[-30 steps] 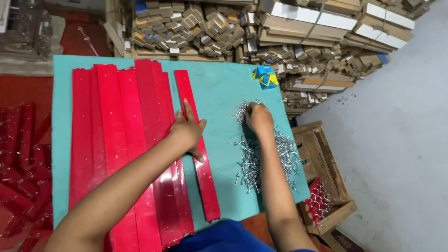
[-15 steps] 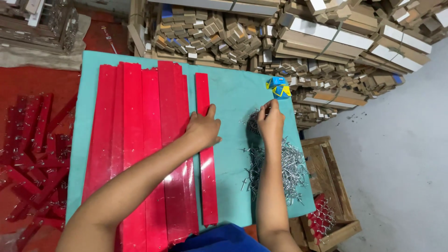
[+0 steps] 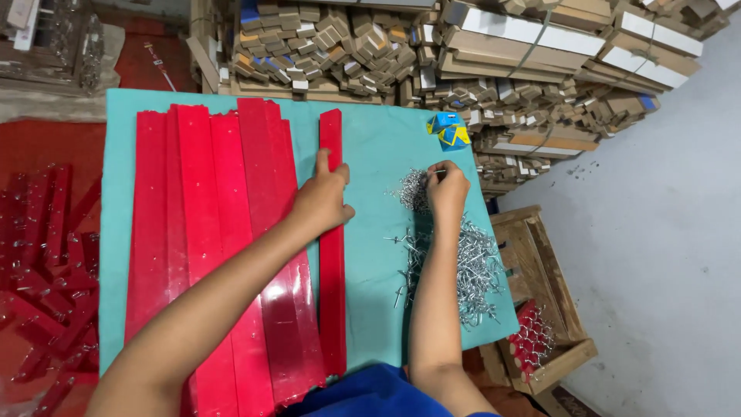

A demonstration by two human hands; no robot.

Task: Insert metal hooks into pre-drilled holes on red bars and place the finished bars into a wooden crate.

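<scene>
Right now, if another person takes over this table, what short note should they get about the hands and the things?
Left hand: flat on the single red strip, which lies apart from the stack of red strips, holding nothing.
Right hand: fingertips pinching in the pile of small metal hooks; whether one is gripped cannot be told.
Both lie on the teal table.
Done: one strip set apart. Left: no hook is on that strip yet.
</scene>
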